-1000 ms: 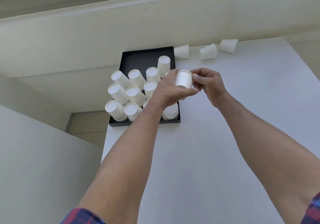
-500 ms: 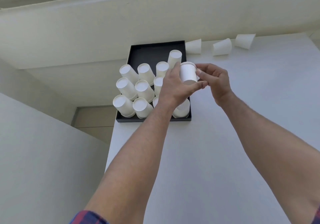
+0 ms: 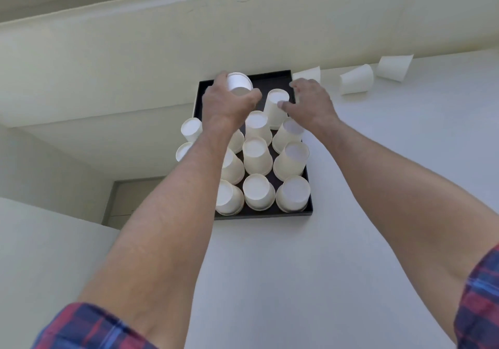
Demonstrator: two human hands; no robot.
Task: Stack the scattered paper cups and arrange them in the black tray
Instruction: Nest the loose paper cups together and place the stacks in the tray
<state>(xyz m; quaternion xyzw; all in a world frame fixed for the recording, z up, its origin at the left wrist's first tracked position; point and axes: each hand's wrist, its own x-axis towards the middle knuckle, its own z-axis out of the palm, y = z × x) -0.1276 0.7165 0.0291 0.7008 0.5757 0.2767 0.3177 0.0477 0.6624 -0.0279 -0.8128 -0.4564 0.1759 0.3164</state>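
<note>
over the tray's (image 3: 272, 74) far left corner, left hand (image 3: 226, 102) grip clamped on a cup (image 3: 239, 82). right hand (image 3: 312, 99) fingers apart at 3 o'clock. three cups (image 3: 356, 79) loose on surface (image 3: 297, 267) at 2 o'clock.

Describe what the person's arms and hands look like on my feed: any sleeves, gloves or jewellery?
Both forearms are bare, with sleeves pushed up near the elbows. The left sleeve and right sleeve are the same plaid fabric in red, navy and lighter blue checks. The left hand and right hand wear no gloves; no rings, watch or bracelets show at the fingers or wrists.
</note>
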